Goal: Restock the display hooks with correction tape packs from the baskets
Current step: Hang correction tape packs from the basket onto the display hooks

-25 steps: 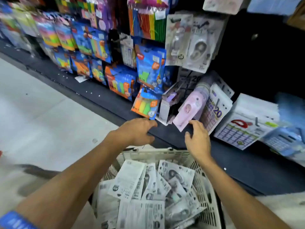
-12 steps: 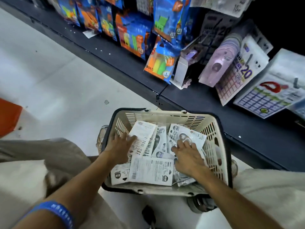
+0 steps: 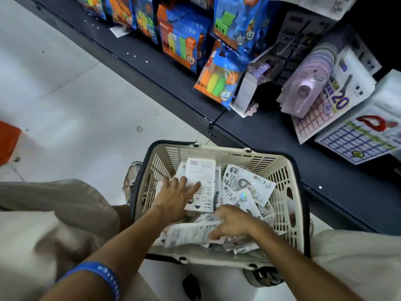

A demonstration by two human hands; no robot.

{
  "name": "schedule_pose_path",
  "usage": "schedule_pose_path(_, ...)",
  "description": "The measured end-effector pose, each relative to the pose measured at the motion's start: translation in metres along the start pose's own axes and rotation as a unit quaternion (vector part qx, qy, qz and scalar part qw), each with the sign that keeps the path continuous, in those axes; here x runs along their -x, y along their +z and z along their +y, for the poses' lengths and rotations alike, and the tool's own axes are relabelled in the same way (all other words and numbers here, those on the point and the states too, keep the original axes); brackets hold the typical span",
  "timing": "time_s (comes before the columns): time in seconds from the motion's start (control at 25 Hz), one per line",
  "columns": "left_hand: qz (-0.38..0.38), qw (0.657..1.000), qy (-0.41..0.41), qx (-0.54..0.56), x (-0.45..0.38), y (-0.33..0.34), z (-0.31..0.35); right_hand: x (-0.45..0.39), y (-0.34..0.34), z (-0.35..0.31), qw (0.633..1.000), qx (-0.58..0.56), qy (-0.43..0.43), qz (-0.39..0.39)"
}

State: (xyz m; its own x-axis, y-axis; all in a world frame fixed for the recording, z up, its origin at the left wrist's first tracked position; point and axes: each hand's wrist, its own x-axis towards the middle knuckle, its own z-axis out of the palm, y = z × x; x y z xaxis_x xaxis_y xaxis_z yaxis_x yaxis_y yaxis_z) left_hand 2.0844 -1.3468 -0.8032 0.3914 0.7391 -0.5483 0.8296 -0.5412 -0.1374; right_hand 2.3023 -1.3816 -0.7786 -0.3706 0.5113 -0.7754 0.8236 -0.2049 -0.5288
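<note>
A cream basket with a dark rim (image 3: 219,151) stands on the floor between my knees, holding several white correction tape packs (image 3: 249,186). My left hand (image 3: 174,197) lies with fingers spread on a pack turned back side up (image 3: 200,172), at the basket's left. Near the basket's front, my right hand (image 3: 233,222) has its fingers curled over the edge of a blurred pack (image 3: 188,233). Purple correction tape packs (image 3: 303,90) hang on the display at the upper right.
A dark shelf ledge (image 3: 249,137) runs diagonally just beyond the basket. Blue and orange sticky-flag packs (image 3: 217,81) and calendar cards (image 3: 358,137) hang above it. An orange object (image 3: 7,142) sits on the pale floor at the left. My beige trouser legs flank the basket.
The view dropped from the display to the basket. Both hands went from the shelf down into the basket; the right hand has since slid to the front and closed on a pack.
</note>
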Motion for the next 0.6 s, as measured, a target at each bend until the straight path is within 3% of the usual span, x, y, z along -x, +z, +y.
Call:
schedule_pose_path(0.12,0.006,1.0,-0.008,-0.023,-0.006,0.0,0.005,0.012,-0.044,0.015,0.981,-0.19,0.018,0.043)
schedule_pose_path(0.28,0.013,0.997,0.074,-0.015,-0.005,0.002,0.008,0.026,-0.078,0.043,0.945,-0.314,-0.003,0.095)
schedule_pose_path(0.4,0.004,0.997,0.061,-0.05,-0.001,0.003,0.013,0.026,-0.077,0.055,0.904,-0.406,-0.03,0.129)
schedule_pose_path(0.6,0.103,0.991,0.079,-0.031,0.004,-0.015,0.017,0.024,-0.075,0.062,0.842,-0.509,-0.05,0.173)
